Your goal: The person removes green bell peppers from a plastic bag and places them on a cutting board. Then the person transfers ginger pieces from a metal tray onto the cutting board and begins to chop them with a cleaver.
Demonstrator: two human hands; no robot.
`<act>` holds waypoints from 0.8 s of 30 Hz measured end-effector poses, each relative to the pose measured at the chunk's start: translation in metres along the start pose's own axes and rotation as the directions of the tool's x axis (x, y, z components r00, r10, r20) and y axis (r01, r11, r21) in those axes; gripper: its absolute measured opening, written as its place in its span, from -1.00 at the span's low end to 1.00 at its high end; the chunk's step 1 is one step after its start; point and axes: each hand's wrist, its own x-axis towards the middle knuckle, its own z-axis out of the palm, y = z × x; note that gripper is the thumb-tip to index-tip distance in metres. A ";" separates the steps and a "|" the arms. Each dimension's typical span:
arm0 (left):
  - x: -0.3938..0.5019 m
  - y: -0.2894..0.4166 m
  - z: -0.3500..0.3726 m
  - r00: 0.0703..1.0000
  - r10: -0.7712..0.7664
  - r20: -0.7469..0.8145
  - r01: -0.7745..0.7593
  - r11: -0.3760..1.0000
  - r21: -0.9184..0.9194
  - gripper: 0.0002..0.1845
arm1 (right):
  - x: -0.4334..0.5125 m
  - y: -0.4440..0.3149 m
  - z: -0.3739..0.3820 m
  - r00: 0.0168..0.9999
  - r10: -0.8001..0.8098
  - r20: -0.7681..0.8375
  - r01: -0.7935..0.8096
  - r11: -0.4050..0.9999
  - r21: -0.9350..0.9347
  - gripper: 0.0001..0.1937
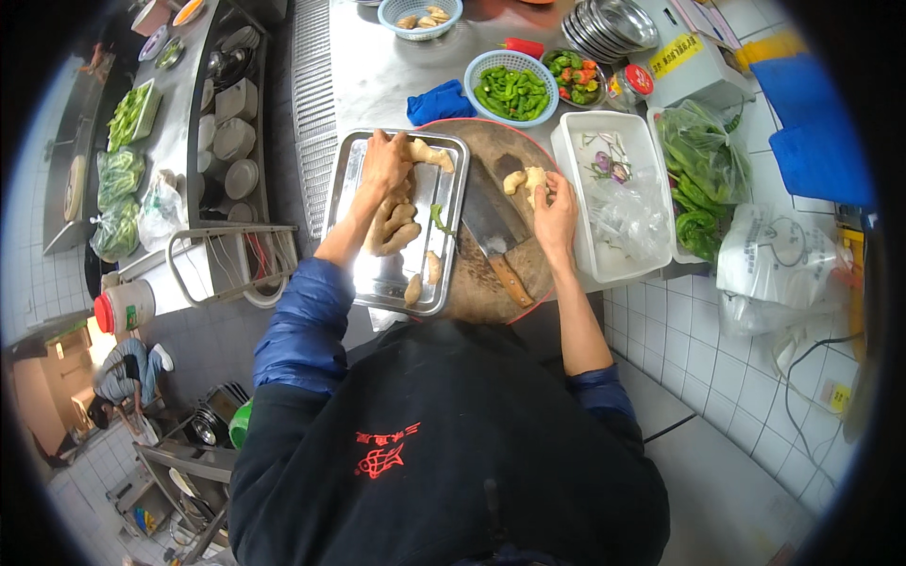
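Note:
My left hand (pixel 386 164) reaches over the far end of a metal tray (pixel 391 284), its fingers on ginger there; how firmly they grip is hidden. More ginger roots (pixel 393 230) lie on the tray, with two small pieces near its front and a green pepper scrap (pixel 442 221) by the right rim. My right hand (pixel 555 216) holds a knobbly piece of ginger (pixel 534 180) above the right side of a round wooden chopping board (pixel 488 290). Between the hands a cleaver (pixel 488 205) rests flat on the board, its wooden handle towards me. The tray overlaps the board's left side.
A white plastic bin (pixel 616 265) with peelings and a clear bag stands right of the board. Behind are a blue cloth (pixel 440 103), a basket of green peppers (pixel 513 93), a bowl of mixed peppers (pixel 575 76) and stacked metal plates (pixel 610 32). A person (pixel 129 382) bends down at far left.

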 end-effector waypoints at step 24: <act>-0.073 -0.010 -0.027 0.989 -0.120 0.084 0.122 0.992 -0.022 -0.26 | 0.036 0.022 -0.001 0.908 0.302 0.291 -0.318 0.948 0.008 -0.65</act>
